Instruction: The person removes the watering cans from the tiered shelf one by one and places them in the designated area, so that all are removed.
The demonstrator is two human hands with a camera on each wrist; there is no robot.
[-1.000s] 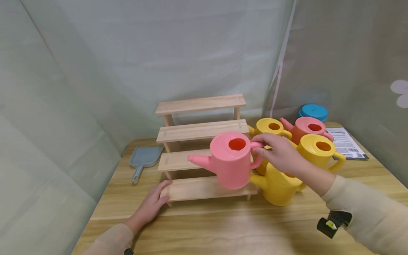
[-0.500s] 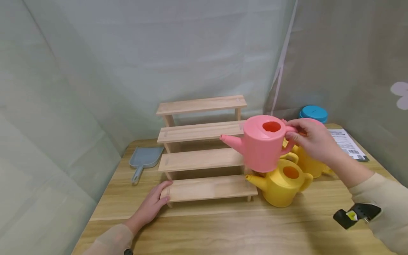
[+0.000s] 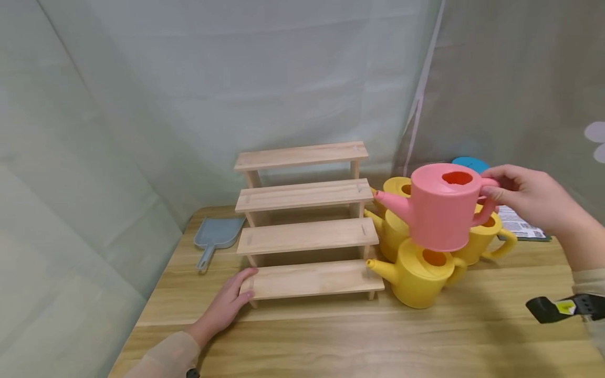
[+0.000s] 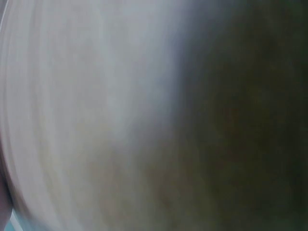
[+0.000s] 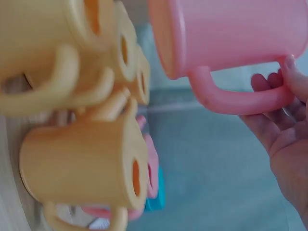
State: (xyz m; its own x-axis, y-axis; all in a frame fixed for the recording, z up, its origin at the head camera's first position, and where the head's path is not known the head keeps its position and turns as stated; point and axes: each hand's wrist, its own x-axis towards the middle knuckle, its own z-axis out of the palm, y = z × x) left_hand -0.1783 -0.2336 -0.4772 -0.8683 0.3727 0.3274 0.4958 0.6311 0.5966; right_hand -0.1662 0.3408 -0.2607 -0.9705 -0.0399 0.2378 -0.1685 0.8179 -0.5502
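Note:
My right hand (image 3: 531, 197) grips the handle of a pink watering can (image 3: 441, 210), raised over several yellow watering cans at the right. Its spout points left. In the right wrist view, the fingers (image 5: 264, 127) go round the upper part of the pink handle. At the left, my left hand (image 3: 229, 299) holds the left end of the lowest board of a stepped wooden stand (image 3: 312, 281), fingers at the top and thumb at the front edge. The left wrist view shows only a blurred surface close to the lens.
A yellow watering can (image 3: 420, 275) stands beside the stand's right end, others behind it. A second pink can (image 5: 151, 166) and a blue-lidded container (image 3: 470, 164) sit farther back, partly hidden. A grey dustpan (image 3: 217, 233) lies at the left; printed sheets (image 3: 520, 226) lie at the right.
My right hand has carried the pink watering can from in front of the stand to the right, above the yellow cans. The left hand has stayed on the lowest board.

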